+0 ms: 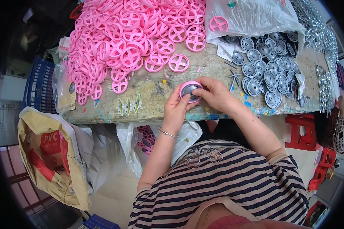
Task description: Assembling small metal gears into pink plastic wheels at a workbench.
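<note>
Just above the table's near edge, my left hand (175,109) and my right hand (215,92) hold one pink plastic wheel rim (181,87) between them. A grey hubcap-like disc (190,91) sits inside the pink ring, and both thumbs press on its face. My fingers wrap round the ring's sides; their tips underneath are hidden. A big heap of pink spoked wheel rims (130,56) covers the back left of the table. To the right lies a pile of grey discs (270,78), partly spilling from a white plastic bag (252,19) with one pink rim on top.
The worn wooden table (156,97) has paint specks and stickers. An open paper sack (51,160) stands at the left. Below the table edge, a white bag (132,143) holds pink and dark wheels. A red stool (302,131) and silver tinsel (313,28) are at the right.
</note>
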Available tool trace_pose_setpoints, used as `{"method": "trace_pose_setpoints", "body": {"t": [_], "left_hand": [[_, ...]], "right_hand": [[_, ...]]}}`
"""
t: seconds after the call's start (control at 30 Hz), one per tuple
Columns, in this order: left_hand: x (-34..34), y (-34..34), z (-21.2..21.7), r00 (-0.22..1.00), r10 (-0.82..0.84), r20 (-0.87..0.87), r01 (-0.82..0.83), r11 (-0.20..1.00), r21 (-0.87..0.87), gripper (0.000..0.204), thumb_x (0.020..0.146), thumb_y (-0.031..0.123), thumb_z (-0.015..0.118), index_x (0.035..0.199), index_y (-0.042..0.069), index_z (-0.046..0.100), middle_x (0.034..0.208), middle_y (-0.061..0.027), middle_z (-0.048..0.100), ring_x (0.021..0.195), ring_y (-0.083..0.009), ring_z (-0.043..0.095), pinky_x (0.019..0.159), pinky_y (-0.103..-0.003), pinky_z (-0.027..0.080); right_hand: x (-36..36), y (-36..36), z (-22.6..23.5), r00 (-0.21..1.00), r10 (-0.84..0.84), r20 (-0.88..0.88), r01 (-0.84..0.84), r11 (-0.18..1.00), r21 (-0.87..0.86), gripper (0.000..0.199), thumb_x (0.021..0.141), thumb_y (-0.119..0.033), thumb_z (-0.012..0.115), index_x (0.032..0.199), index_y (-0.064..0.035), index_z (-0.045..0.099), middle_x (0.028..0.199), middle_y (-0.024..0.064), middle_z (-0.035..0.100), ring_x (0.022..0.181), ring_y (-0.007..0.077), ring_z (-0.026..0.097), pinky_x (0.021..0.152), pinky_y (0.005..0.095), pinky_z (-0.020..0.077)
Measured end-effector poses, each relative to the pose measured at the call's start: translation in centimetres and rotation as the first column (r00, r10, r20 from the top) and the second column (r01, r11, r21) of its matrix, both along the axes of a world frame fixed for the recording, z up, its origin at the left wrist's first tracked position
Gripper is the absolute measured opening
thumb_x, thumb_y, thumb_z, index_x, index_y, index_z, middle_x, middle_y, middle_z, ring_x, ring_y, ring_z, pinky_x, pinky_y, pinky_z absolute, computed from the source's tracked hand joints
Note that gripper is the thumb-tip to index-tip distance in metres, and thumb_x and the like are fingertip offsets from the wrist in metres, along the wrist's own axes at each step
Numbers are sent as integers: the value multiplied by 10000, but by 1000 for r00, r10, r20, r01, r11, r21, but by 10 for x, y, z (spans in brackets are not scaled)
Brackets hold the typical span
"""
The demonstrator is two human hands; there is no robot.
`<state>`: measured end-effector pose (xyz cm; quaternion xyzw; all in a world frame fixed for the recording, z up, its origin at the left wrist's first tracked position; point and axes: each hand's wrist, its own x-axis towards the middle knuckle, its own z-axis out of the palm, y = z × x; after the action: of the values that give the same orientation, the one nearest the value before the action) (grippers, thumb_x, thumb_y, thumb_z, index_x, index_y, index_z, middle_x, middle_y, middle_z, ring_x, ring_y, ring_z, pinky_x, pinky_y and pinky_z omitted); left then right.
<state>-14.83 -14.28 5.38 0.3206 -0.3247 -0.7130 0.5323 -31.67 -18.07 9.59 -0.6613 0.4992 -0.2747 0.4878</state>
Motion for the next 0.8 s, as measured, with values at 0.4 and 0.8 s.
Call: {"method": "trace_pose_setpoints", "body": {"t": [0.4, 0.8], "left_hand": [[100, 96, -25, 490, 453, 745, -448, 864, -230, 272, 996, 183, 435, 1074, -16, 603, 982, -34, 610, 880, -95, 552, 784, -244, 451], [36, 49, 5, 818, 423, 389, -311, 895, -320, 397, 1004, 163, 417, 1359, -7, 370, 1186, -141, 569, 964, -198, 619, 814, -283, 509]], "right_hand": [[26, -47, -38, 985, -135, -112, 44, 810, -584, 232, 868, -152, 614, 1058, -22, 596, 1014, 166, 554, 918, 325, 558, 799, 365, 466], [35, 6, 0, 989, 145, -24, -137, 853, -503, 136, 831, -148, 654, 872, -33, 595, 861, 139, 550, 823, 332, 557, 742, 402, 460]]}}
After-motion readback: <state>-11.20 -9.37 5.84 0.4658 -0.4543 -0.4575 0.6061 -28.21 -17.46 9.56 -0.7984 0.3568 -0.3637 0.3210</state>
